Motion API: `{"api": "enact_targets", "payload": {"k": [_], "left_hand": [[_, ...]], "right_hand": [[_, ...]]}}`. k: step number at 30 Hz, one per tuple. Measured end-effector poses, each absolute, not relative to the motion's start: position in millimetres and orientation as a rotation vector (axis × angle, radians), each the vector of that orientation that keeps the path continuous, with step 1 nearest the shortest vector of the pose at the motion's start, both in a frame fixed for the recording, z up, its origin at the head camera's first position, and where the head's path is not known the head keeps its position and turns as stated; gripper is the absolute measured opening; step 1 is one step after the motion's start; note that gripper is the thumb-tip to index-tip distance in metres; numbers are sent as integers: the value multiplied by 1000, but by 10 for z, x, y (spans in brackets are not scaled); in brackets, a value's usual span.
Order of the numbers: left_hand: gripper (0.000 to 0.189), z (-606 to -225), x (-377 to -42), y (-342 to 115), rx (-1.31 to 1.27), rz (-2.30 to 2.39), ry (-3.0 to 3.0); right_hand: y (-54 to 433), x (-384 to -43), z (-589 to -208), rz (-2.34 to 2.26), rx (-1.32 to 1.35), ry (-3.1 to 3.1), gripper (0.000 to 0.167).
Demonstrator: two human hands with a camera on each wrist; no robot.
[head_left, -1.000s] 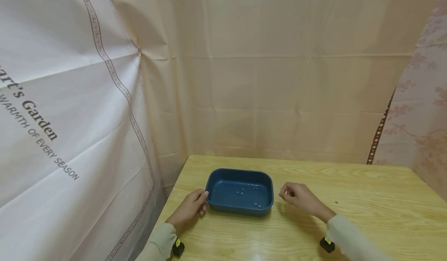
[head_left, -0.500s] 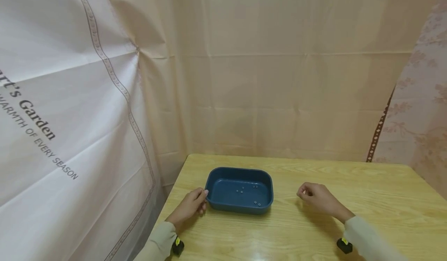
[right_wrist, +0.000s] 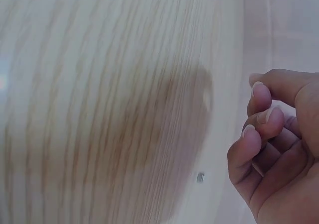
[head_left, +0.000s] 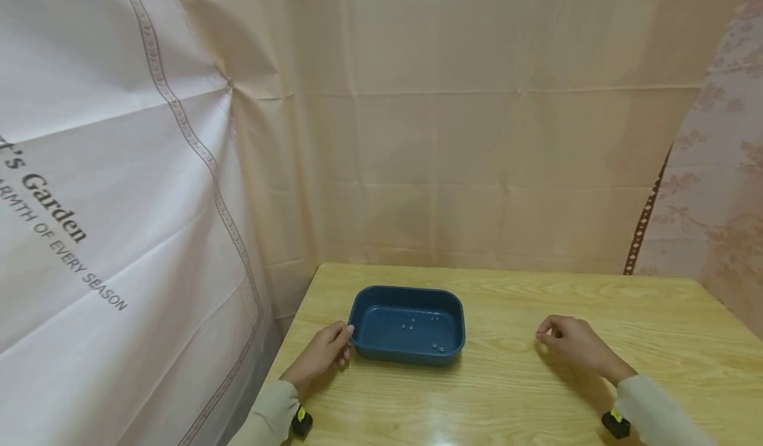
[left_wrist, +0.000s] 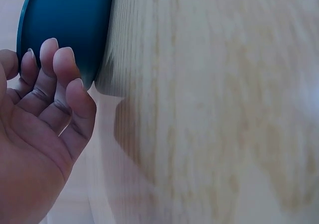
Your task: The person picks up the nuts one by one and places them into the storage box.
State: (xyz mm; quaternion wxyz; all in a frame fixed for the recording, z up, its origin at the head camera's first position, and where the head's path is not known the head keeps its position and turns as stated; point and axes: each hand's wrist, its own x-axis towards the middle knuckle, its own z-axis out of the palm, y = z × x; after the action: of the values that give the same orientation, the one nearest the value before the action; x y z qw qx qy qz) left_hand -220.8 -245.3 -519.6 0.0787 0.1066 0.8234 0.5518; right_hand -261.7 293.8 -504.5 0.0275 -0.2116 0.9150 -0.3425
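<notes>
A dark blue rectangular tray (head_left: 407, 360) with rounded corners sits on the table. My left hand (head_left: 324, 350) holds its left end, thumb at the rim and fingers against the outer wall; the left wrist view shows those fingers (left_wrist: 67, 67) bent beside the wall. Inside the tray lie several small metal nuts (head_left: 411, 327). To the right of the tray, my right hand (head_left: 575, 343) hovers over the table with loosely curled fingers and nothing visible in them. In the right wrist view one small nut (right_wrist: 200, 177) lies on the tabletop below that hand; the head view hides it.
The light wood table (head_left: 495, 393) reaches back to a beige cloth curtain (head_left: 417, 134). On the left hangs a white printed cloth (head_left: 149, 234), and a floral one (head_left: 715, 187) hangs on the right. Black wrist devices (head_left: 616, 424) sit under both sleeves.
My right hand has moved right, away from the tray, and now covers the spot where a loose nut showed earlier. The left hand and the tray stay in place.
</notes>
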Motion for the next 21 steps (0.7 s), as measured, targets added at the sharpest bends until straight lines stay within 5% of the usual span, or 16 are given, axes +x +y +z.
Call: {"api": "enact_targets", "payload": {"k": [21], "left_hand": [[47,-5195,-2185,-2444,320,1669,2482]], "right_hand": [[3427,-2539,-5169,-1025,-415,2863,21]]}}
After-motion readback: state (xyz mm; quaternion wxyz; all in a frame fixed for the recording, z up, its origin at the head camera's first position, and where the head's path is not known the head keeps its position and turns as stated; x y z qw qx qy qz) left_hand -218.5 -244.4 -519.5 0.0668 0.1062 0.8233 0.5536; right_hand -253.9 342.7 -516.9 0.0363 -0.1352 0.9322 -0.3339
